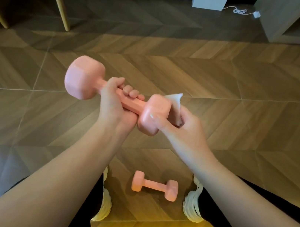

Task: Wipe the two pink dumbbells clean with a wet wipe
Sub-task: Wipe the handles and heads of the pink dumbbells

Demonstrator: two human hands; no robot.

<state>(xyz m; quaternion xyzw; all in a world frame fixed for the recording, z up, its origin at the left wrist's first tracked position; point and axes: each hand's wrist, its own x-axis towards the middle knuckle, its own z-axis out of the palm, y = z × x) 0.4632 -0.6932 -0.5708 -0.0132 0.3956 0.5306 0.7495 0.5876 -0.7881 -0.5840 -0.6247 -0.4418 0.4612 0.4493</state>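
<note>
Steadying dumbbell [84, 79] mid-air, left grip [114, 102] curls round handle [135, 105], leaving heads exposed; right grip [187, 127] pinches wipe [174, 100] against nearer head [155, 114]. On floor [243, 108] between shoes [105, 204] lies second dumbbell [154, 186].

Two pink dumbbells [84, 78] [154, 186], one white wipe [175, 100], two hands [112, 100] [188, 126], two pale shoes [105, 204] [193, 203] and one white cable [240, 11] are in view.
</note>
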